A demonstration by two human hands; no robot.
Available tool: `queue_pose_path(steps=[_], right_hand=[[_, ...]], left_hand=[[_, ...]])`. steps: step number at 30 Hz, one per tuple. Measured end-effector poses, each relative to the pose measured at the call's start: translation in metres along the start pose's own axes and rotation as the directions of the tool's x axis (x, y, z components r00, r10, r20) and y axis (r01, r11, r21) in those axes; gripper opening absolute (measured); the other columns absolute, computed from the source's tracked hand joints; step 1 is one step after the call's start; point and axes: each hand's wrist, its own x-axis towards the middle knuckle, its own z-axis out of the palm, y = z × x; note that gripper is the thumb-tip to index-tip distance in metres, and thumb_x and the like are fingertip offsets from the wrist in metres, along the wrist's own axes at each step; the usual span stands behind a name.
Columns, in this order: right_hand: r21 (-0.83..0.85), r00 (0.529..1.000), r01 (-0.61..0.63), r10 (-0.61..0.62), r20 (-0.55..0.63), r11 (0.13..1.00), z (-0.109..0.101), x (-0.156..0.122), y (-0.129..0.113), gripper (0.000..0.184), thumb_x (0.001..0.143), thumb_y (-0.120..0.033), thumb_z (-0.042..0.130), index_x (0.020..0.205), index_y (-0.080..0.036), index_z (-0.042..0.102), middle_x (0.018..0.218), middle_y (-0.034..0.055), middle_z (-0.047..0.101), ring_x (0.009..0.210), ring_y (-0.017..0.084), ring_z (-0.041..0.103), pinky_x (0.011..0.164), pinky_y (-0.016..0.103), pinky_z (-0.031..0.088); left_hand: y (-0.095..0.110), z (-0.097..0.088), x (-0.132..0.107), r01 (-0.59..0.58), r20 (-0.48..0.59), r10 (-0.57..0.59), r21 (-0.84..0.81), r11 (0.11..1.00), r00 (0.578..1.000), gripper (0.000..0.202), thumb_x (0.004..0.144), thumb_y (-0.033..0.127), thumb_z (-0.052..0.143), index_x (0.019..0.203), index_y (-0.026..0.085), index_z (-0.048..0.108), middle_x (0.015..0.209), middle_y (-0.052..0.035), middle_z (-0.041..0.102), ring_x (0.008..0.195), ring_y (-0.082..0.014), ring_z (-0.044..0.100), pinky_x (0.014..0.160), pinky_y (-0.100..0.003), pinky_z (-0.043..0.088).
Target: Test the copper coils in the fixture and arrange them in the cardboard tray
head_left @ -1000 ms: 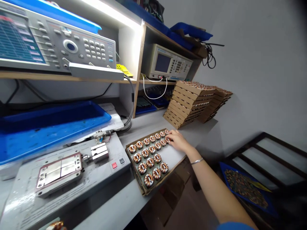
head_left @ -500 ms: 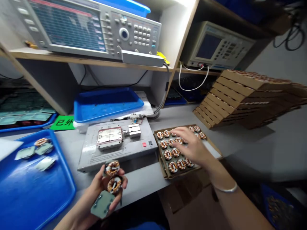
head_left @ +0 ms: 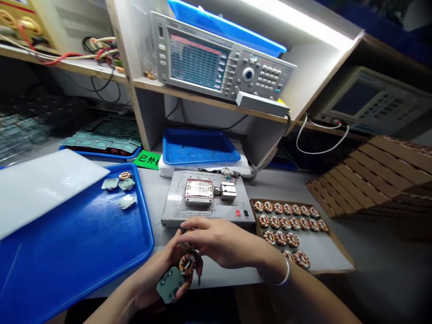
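This location is an electronics test workbench in a production workshop. Two test instruments (head_left: 222,60) with screens and keypads stand on wooden shelves (head_left: 209,101), and a test fixture (head_left: 207,200) sits on the gray bench top (head_left: 381,256). Copper-wound coils (head_left: 274,222) lie in rows in a cardboard tray (head_left: 320,252), beside stacked cardboard trays (head_left: 357,184) and a blue plastic tray (head_left: 67,279).

A narrow strip of grey workbench (head_left: 155,202) is running toward 12 o'clock past the left hand (head_left: 151,279) and right hand (head_left: 219,238), squeezed between a blue tray (head_left: 145,234) at 10 o'clock and a test fixture (head_left: 175,216) blocking the way ahead. A cardboard tray (head_left: 332,256) of toroid coils (head_left: 280,238) is occupying 3 o'clock, while stacked trays (head_left: 354,184) are closing off 2 o'clock.
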Motion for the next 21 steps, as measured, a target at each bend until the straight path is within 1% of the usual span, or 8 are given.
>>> queue_pose_path(steps=[2, 5, 7, 9, 11, 14, 19, 21], right_hand=[[0.003, 0.999, -0.029, 0.03, -0.014, 1.0, 0.003, 0.009, 0.004, 0.035, 0.083, -0.009, 0.045, 0.115, -0.019, 0.053, 0.122, 0.0076, 0.051, 0.105, 0.016, 0.053, 0.085, 0.025, 0.046], [0.031, 0.98, -0.094, 0.098, -0.172, 0.995, -0.002, 0.021, 0.019, 0.031, 0.084, -0.013, 0.047, 0.113, -0.019, 0.054, 0.114, 0.0076, 0.055, 0.1, 0.015, 0.054, 0.086, 0.027, 0.046], [0.025, 0.934, -0.164, 0.163, -0.317, 0.986, -0.012, 0.028, 0.035, 0.031, 0.083, -0.012, 0.048, 0.113, -0.018, 0.052, 0.114, 0.0088, 0.052, 0.103, 0.016, 0.051, 0.088, 0.029, 0.045], [-0.023, 0.888, -0.246, 0.216, -0.407, 0.969, -0.022, 0.033, 0.054, 0.033, 0.082, -0.01, 0.048, 0.114, -0.017, 0.052, 0.113, 0.01, 0.049, 0.103, 0.017, 0.049, 0.089, 0.032, 0.044], [-0.087, 0.876, -0.304, 0.243, -0.417, 0.949, -0.028, 0.039, 0.069, 0.034, 0.081, -0.009, 0.047, 0.114, -0.016, 0.052, 0.109, 0.0098, 0.049, 0.101, 0.018, 0.05, 0.089, 0.033, 0.044], [-0.151, 0.883, -0.349, 0.271, -0.384, 0.925, -0.026, 0.047, 0.082, 0.034, 0.083, -0.013, 0.047, 0.116, -0.016, 0.051, 0.105, 0.009, 0.052, 0.096, 0.018, 0.051, 0.088, 0.034, 0.044], [-0.259, 0.897, -0.353, 0.247, -0.365, 0.899, -0.017, 0.058, 0.082, 0.027, 0.084, -0.016, 0.047, 0.11, -0.018, 0.055, 0.101, 0.0084, 0.054, 0.094, 0.019, 0.052, 0.086, 0.033, 0.043], [-0.282, 0.903, -0.346, 0.235, -0.36, 0.895, -0.015, 0.059, 0.082, 0.026, 0.084, -0.015, 0.047, 0.108, -0.017, 0.056, 0.1, 0.0084, 0.054, 0.093, 0.019, 0.052, 0.084, 0.032, 0.044]], left_hand=[[0.003, -0.003, -0.002, -0.021, 0.042, 0.023, -0.051, 0.999, 0.999, 0.074, 0.08, 0.065, 0.019, 0.086, 0.007, 0.063, 0.057, -0.0065, 0.055, 0.038, -0.0096, 0.047, 0.036, -0.02, 0.022], [0.004, -0.008, 0.0, -0.043, 0.07, 0.054, -0.157, 0.987, 0.996, 0.066, 0.08, 0.064, 0.024, 0.112, 0.014, 0.054, 0.078, -0.0089, 0.061, 0.042, -0.0108, 0.051, 0.037, -0.021, 0.025], [0.0, -0.012, 0.002, -0.064, 0.032, 0.073, -0.221, 0.973, 0.997, 0.059, 0.081, 0.058, 0.033, 0.125, 0.019, 0.043, 0.085, -0.0089, 0.062, 0.045, -0.0109, 0.051, 0.037, -0.021, 0.027], [-0.007, -0.018, 0.007, -0.09, -0.025, 0.086, -0.267, 0.96, 0.996, 0.054, 0.082, 0.048, 0.041, 0.128, 0.02, 0.038, 0.087, -0.008, 0.062, 0.047, -0.01, 0.048, 0.037, -0.02, 0.027], [-0.014, -0.023, 0.011, -0.108, -0.062, 0.093, -0.296, 0.949, 0.994, 0.052, 0.081, 0.041, 0.046, 0.128, 0.02, 0.037, 0.088, -0.0077, 0.062, 0.048, -0.0095, 0.046, 0.037, -0.02, 0.027], [-0.022, -0.026, 0.017, -0.12, -0.1, 0.092, -0.327, 0.937, 0.991, 0.052, 0.08, 0.037, 0.048, 0.128, 0.018, 0.037, 0.087, -0.0076, 0.062, 0.047, -0.0098, 0.045, 0.036, -0.02, 0.027], [-0.021, -0.021, 0.02, -0.141, -0.175, 0.083, -0.349, 0.926, 0.981, 0.05, 0.081, 0.036, 0.047, 0.127, 0.018, 0.037, 0.084, -0.0071, 0.063, 0.045, -0.0098, 0.044, 0.036, -0.02, 0.026], [-0.023, -0.022, 0.023, -0.169, -0.198, 0.105, -0.341, 0.925, 0.975, 0.048, 0.082, 0.034, 0.047, 0.125, 0.015, 0.04, 0.083, -0.0085, 0.064, 0.044, -0.0097, 0.045, 0.037, -0.02, 0.026]])
